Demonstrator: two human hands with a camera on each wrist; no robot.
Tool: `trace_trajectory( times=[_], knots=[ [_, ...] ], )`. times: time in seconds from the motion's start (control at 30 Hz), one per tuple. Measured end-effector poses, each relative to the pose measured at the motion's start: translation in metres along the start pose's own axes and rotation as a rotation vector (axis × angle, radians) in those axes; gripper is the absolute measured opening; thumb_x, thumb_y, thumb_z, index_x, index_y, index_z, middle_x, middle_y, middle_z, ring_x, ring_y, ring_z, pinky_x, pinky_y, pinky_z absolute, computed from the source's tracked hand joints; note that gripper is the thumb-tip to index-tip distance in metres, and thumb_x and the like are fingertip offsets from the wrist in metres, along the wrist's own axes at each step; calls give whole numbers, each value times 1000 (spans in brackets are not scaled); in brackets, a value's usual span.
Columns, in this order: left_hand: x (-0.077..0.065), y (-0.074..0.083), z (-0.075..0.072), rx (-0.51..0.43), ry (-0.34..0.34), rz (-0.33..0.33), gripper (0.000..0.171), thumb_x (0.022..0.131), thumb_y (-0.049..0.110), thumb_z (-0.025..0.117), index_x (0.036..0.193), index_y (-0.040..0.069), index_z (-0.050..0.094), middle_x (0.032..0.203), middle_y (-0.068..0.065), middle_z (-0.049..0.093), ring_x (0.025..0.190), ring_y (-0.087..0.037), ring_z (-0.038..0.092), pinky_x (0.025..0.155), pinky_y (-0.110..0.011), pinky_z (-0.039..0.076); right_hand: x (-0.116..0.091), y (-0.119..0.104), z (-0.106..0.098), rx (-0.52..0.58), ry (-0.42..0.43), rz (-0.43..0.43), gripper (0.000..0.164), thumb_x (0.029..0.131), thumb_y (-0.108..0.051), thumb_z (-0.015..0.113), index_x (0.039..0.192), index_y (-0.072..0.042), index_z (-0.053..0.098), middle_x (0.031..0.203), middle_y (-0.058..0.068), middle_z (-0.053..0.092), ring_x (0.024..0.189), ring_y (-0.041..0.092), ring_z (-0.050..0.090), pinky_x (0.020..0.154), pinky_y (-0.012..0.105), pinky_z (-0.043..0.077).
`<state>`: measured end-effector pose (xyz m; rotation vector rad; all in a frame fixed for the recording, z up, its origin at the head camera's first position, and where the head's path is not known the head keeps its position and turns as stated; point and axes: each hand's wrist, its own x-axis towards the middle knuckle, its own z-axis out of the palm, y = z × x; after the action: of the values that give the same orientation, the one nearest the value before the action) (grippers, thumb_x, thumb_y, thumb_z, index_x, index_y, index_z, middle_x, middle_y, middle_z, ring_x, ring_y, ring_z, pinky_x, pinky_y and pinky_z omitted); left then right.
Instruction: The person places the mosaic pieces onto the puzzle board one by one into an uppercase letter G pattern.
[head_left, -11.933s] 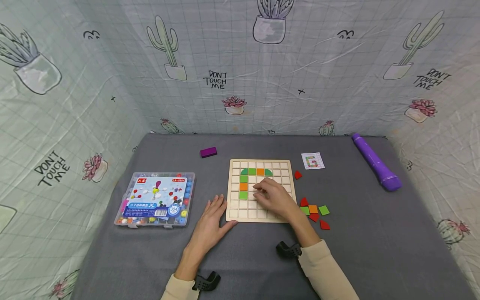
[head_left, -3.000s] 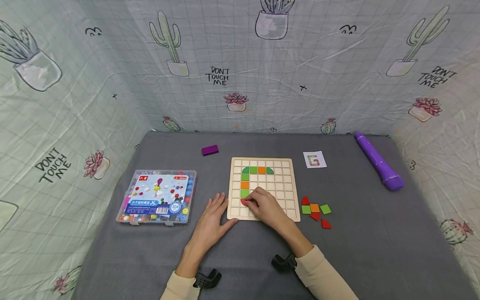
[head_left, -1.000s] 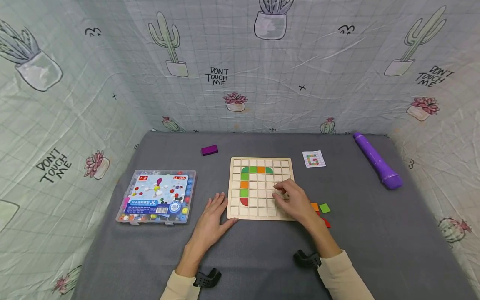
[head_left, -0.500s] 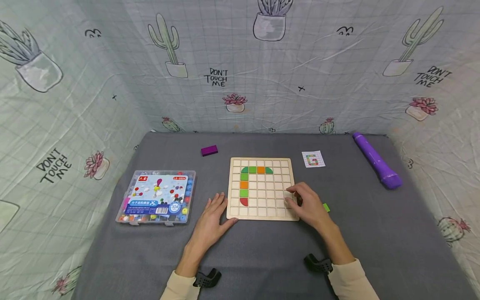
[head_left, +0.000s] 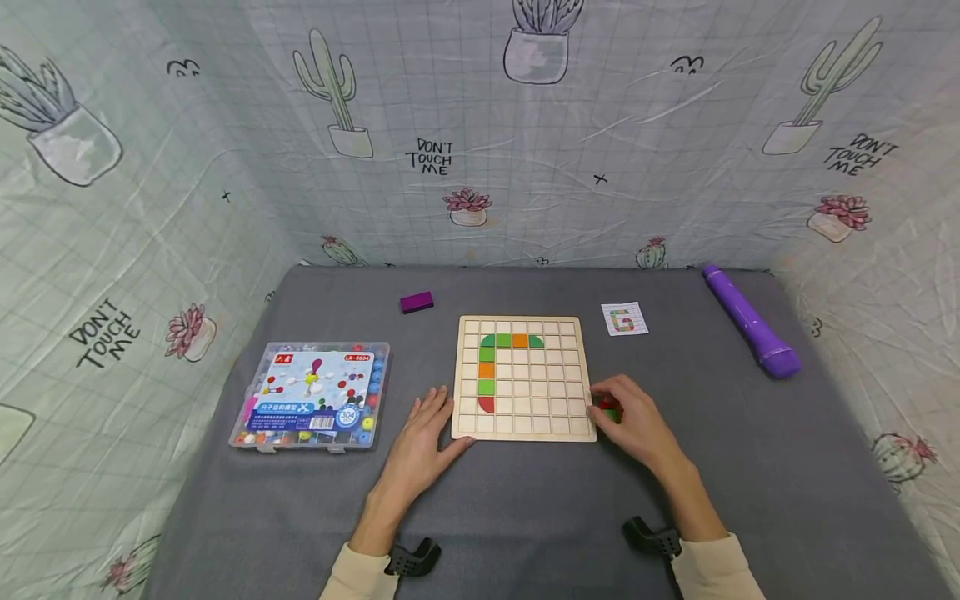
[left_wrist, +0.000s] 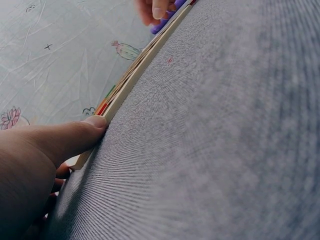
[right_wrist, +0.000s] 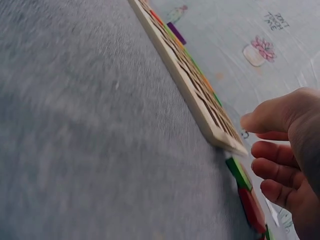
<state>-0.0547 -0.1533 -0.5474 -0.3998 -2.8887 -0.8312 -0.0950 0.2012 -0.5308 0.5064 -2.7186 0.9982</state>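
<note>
A wooden grid board [head_left: 525, 429] lies flat in the middle of the table. Green and orange tiles run along its upper cells and down a left column, ending in a red quarter-round tile [head_left: 487, 404]. My left hand [head_left: 420, 442] rests at the board's lower left corner, fingers extended along its side and thumb [left_wrist: 92, 125] touching the front edge. Just right of the board, my right hand [head_left: 637, 421] hovers over loose tiles, mostly covering them; a gap shows between thumb and forefinger. In the right wrist view, a green tile [right_wrist: 240, 175] and a red tile [right_wrist: 251, 210] lie below its fingers.
A small pattern card [head_left: 624, 318] lies behind the right hand, and a purple microphone-shaped object [head_left: 750, 321] farther right. A purple block [head_left: 417, 302] sits at the back. On the left is a clear case of coloured beads [head_left: 311, 398]. Printed cloth surrounds the table.
My right hand has left the red tile now in the left column and moved right, off the board, over the loose tiles. My left hand has stayed at the corner.
</note>
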Motion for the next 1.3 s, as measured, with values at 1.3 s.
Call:
trace_trajectory(
  times=[1.3],
  knots=[
    [0, 1, 0, 11, 6, -2, 73, 86, 44, 77, 141, 0, 56, 152, -19, 49, 146, -36, 41, 125, -52, 28, -11, 10, -21, -134, -191, 89, 24, 82, -18, 82, 101, -6, 74, 102, 5, 60, 96, 23, 51, 81, 43, 50]
  ],
)
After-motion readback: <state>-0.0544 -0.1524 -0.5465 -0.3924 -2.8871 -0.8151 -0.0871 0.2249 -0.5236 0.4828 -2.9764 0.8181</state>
